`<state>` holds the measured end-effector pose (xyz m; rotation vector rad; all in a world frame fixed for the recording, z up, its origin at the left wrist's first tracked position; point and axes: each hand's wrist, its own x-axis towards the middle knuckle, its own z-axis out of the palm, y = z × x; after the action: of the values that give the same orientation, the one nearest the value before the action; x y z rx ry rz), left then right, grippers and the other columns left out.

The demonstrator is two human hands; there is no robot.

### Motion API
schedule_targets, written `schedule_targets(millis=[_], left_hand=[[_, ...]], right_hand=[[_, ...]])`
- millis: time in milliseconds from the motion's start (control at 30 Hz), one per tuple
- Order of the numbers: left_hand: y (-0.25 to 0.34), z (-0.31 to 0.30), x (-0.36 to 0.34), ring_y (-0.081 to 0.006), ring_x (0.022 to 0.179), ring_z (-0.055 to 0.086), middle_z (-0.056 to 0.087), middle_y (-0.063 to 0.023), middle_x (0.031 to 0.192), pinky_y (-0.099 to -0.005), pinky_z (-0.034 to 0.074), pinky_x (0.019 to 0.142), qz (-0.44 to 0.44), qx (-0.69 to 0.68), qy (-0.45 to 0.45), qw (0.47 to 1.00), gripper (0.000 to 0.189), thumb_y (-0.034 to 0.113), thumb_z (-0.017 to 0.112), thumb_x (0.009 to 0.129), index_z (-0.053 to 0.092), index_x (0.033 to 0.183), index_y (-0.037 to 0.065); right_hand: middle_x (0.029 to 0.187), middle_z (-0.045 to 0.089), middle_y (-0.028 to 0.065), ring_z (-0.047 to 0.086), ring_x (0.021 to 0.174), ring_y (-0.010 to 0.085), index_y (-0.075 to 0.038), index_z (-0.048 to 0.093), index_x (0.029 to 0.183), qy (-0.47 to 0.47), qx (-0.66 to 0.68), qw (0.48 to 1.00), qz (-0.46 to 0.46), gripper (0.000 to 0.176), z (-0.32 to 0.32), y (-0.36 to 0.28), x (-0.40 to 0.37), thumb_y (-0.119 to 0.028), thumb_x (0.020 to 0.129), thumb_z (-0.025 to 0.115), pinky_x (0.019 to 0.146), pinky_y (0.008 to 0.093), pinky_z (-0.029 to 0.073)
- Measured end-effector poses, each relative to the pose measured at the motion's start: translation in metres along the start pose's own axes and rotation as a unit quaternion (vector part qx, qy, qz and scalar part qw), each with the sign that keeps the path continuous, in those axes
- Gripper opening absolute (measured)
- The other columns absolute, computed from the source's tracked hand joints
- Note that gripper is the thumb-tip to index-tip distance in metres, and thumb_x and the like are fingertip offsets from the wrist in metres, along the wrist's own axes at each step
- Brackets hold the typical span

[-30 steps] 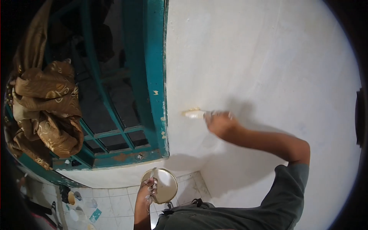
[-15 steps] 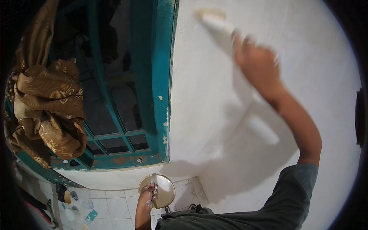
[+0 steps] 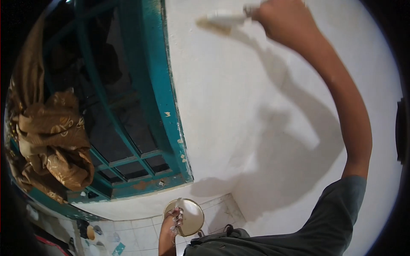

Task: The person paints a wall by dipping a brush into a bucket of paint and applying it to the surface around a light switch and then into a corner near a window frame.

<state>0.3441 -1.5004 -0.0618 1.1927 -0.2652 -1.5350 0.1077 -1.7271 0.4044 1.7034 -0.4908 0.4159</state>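
Up at the top of the view, my right hand (image 3: 284, 21) is closed round the handle of a paintbrush (image 3: 226, 19). Its pale bristles point left and lie against or very near the white wall (image 3: 222, 98). Low in the view, my left hand (image 3: 174, 219) grips the rim of a round paint container (image 3: 192, 215), which holds whitish paint. White smears cover the fingers of that hand. Shadows of the arm and brush fall on the wall.
A teal window frame (image 3: 156, 81) with chipped paint stands left of the brush. A bundled brown curtain (image 3: 64, 141) hangs at the far left. Several small items and a teal-white packet (image 3: 118, 248) lie on the tiled floor (image 3: 143, 232).
My right hand has moved up with the brush, whose bristles have shifted left and slightly down. The window, curtain and container appear shifted as the view has turned.
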Motion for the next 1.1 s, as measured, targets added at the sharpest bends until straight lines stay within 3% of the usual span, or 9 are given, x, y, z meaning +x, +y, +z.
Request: schedule_targets(millis=[67,267,367,533,667,700,767,1033,1100], left_hand=[[-0.004,0.0,0.007,-0.0052,0.045,0.039,0.047,0.0027,0.058,-0.017,0.028,0.036,-0.014,-0.019,-0.032,0.999,0.012,0.02,0.053,0.084,0.053,0.078,0.009],[-0.004,0.02,0.007,-0.0046,0.044,0.035,0.042,0.0037,0.056,-0.0174,0.025,0.035,-0.02,0.002,-0.046,0.999,0.016,0.022,0.053,0.084,0.052,0.078,0.007],[-0.007,0.015,0.014,-0.0044,0.041,0.031,0.038,0.0038,0.056,-0.0174,0.024,0.034,-0.035,-0.002,-0.08,0.996,0.024,0.027,0.049,0.086,0.05,0.077,0.005],[0.002,0.031,0.012,-0.0045,0.04,0.031,0.037,0.0034,0.053,-0.0175,0.023,0.033,-0.04,0.003,-0.076,0.996,0.025,0.027,0.05,0.085,0.049,0.077,0.004],[0.001,0.031,0.018,-0.0054,0.039,0.033,0.037,0.0024,0.052,-0.0179,0.024,0.032,-0.045,0.014,-0.09,0.995,0.024,0.026,0.05,0.085,0.049,0.079,0.003],[0.0,0.03,0.022,-0.0054,0.039,0.033,0.037,0.0024,0.052,-0.0179,0.024,0.032,-0.043,0.018,-0.09,0.995,0.024,0.026,0.05,0.085,0.049,0.079,0.003],[-0.002,0.023,0.026,-0.0064,0.038,0.034,0.038,0.0014,0.053,-0.0183,0.025,0.031,-0.052,0.004,-0.148,0.988,0.023,0.025,0.048,0.086,0.049,0.08,0.002],[-0.016,0.018,0.029,-0.0078,0.039,0.035,0.04,0.0003,0.053,-0.0195,0.024,0.032,-0.055,-0.03,-0.067,0.996,0.023,0.024,0.049,0.086,0.05,0.078,0.002],[-0.022,0.006,0.035,-0.0089,0.042,0.039,0.044,-0.001,0.056,-0.0198,0.027,0.033,-0.053,-0.055,-0.109,0.991,0.023,0.025,0.052,0.084,0.052,0.078,0.002]], right_hand=[[0.056,0.055,0.0093,0.055,0.047,0.02,-0.002,0.06,0.071,-0.036,-0.073,0.991,0.11,0.011,-0.036,0.008,0.017,-0.007,0.078,0.052,0.043,0.0306,0.042],[0.062,0.055,0.013,0.058,0.052,0.0258,-0.001,0.053,0.106,-0.034,-0.032,0.991,0.127,0.035,0.005,-0.059,-0.018,-0.004,0.071,0.051,0.041,0.0375,0.045],[0.048,0.04,-0.0023,0.037,0.039,0.0072,0.001,0.061,0.095,0.049,-0.299,0.95,-0.073,0.027,0.015,-0.123,-0.07,0.001,0.07,0.053,0.033,0.0234,0.027],[0.049,0.042,0.0009,0.039,0.041,0.0066,0.003,0.061,0.092,-0.064,-0.082,0.988,-0.11,0.026,0.012,-0.168,-0.119,0.002,0.066,0.055,0.035,0.0196,0.028],[0.054,0.047,0.005,0.051,0.044,0.0167,-0.004,0.058,0.084,-0.119,0.153,0.979,-0.063,0.012,0.018,-0.138,-0.114,-0.008,0.073,0.053,0.036,0.0286,0.036],[0.058,0.05,0.0062,0.054,0.05,0.0182,-0.005,0.059,0.085,0.077,0.177,0.978,-0.075,0.013,0.038,-0.117,-0.119,-0.009,0.075,0.051,0.038,0.0312,0.037],[0.068,0.055,0.0094,0.059,0.062,0.0257,-0.01,0.057,0.099,-0.232,0.129,0.964,0.026,0.025,0.011,-0.066,-0.076,-0.008,0.075,0.05,0.05,0.0409,0.045],[0.057,0.057,0.0101,0.056,0.048,0.022,0.0,0.058,0.085,-0.109,-0.114,0.97,0.185,0.012,0.005,0.041,-0.052,-0.006,0.08,0.049,0.044,0.036,0.045],[0.071,0.056,0.0092,0.057,0.056,0.025,-0.009,0.054,0.108,-0.099,-0.106,0.982,0.122,0.033,0.034,0.02,-0.08,-0.005,0.076,0.046,0.053,0.041,0.047]])
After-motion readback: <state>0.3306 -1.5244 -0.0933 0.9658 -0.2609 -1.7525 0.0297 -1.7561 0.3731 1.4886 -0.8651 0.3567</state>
